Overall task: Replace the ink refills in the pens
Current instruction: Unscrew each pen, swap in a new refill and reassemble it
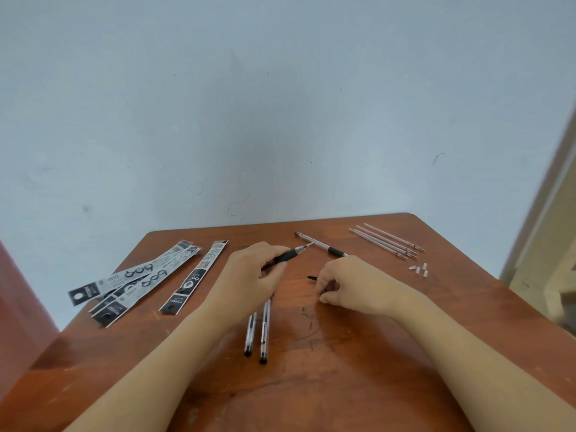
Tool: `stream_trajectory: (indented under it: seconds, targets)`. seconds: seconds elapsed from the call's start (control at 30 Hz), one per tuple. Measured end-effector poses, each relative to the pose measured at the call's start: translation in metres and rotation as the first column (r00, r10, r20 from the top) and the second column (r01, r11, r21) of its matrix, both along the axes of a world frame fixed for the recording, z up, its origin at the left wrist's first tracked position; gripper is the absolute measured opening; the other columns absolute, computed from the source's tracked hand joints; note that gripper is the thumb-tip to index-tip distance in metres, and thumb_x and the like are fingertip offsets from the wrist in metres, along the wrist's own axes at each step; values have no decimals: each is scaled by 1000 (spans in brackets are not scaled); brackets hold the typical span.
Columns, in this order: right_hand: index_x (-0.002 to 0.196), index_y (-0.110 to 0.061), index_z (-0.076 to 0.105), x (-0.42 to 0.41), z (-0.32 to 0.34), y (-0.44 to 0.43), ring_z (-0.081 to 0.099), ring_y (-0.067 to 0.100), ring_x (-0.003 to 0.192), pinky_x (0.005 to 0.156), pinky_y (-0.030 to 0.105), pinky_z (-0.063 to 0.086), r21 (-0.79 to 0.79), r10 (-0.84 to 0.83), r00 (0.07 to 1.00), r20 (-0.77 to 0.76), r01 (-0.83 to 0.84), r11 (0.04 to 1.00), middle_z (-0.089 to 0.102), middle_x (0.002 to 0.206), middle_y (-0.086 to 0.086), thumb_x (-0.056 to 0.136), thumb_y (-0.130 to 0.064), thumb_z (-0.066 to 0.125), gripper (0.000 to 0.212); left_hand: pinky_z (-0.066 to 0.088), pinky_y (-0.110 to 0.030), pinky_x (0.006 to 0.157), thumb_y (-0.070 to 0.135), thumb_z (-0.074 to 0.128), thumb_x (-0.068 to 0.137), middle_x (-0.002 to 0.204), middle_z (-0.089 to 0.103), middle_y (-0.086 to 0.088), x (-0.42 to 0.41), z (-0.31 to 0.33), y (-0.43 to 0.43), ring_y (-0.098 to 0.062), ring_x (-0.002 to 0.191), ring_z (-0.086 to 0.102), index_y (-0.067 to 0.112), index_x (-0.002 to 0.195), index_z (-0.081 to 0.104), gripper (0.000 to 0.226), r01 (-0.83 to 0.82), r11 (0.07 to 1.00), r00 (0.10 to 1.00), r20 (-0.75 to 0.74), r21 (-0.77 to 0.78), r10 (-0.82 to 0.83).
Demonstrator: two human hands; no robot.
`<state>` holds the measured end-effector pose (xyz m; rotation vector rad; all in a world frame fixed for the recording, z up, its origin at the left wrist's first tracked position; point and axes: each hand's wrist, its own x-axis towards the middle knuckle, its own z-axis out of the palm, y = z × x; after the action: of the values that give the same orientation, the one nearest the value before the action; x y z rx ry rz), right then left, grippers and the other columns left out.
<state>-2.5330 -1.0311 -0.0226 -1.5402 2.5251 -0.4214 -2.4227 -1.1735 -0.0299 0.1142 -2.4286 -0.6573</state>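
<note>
1. While the left hand is curled round a black-gripped pen, its tip is pointed away.
2. The right hand is rested on the tabletop with fingers curled; whether anything is pinched cannot be told.
3. Two clear pens are laid partly under the left hand; refills are grouped near the far right corner.
</note>
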Motion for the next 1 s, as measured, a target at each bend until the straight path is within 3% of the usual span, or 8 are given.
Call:
stream_trajectory:
  seconds: [0.07, 0.13, 0.23, 0.33, 0.63, 0.87, 1.0]
  targets:
    - [106, -14, 68, -2, -1, 1, 55, 10, 96, 80, 16, 38, -105, -31, 999, -30, 27, 994, 65, 111, -1, 88, -20, 58, 21, 41, -20, 68, 7, 56, 86, 77, 60, 4, 0, 0, 0, -11, 67, 53, 15, 108, 64, 25, 1, 1000, 1000, -3, 2, -1]
    - [99, -14, 69, -5, 1, 3, 52, 5, 80, 70, 11, 38, -265, -88, 996, 9, 87, 960, 65, 93, -5, 86, -18, 60, 16, 42, -20, 68, 8, 56, 86, 80, 63, 1, 0, 0, 0, -14, 71, 55, 16, 108, 64, 25, 5, 1000, 1000, -1, 11, -5]
    - [88, -15, 71, -8, 4, 5, 51, -6, 62, 58, 3, 37, -495, -122, 975, 186, 200, 846, 56, 71, -16, 83, -11, 64, 9, 43, -22, 70, 10, 55, 86, 85, 64, 0, 1, 0, -1, -15, 76, 57, 19, 109, 63, 26, 16, 999, 1000, 8, 28, -16]
    - [75, -23, 67, -7, 9, 8, 54, -8, 51, 52, 4, 38, -625, -20, 934, 357, 255, 738, 61, 68, -7, 80, -4, 66, 19, 46, -25, 70, 12, 55, 87, 85, 65, 0, 1, 0, -1, -15, 77, 58, 21, 111, 62, 27, 17, 999, 1000, 7, 28, -17]
    - [71, -27, 65, -1, 14, 10, 56, -4, 48, 49, 6, 40, -686, 65, 897, 438, 287, 668, 62, 65, 1, 78, -1, 68, 27, 48, -31, 69, 13, 56, 86, 82, 64, 1, 0, -1, -3, -13, 73, 56, 25, 111, 62, 28, 8, 1000, 1000, -6, 21, -8]
    - [70, -33, 63, 0, 8, 6, 54, -2, 56, 56, 6, 41, -681, 38, 941, 336, 215, 700, 62, 55, -14, 76, -2, 69, 32, 47, -35, 68, 11, 56, 86, 80, 64, -4, 1, -1, -1, -14, 70, 55, 27, 112, 61, 31, 35, 999, 999, -7, 5, -35]
    - [75, -27, 65, 2, 8, 6, 52, -3, 57, 56, 6, 40, -660, 18, 958, 286, 184, 728, 59, 62, -15, 77, -2, 68, 25, 50, -39, 70, 12, 57, 86, 83, 65, -3, 1, -2, -1, -16, 74, 57, 26, 115, 60, 32, 45, 999, 999, 2, -22, -44]
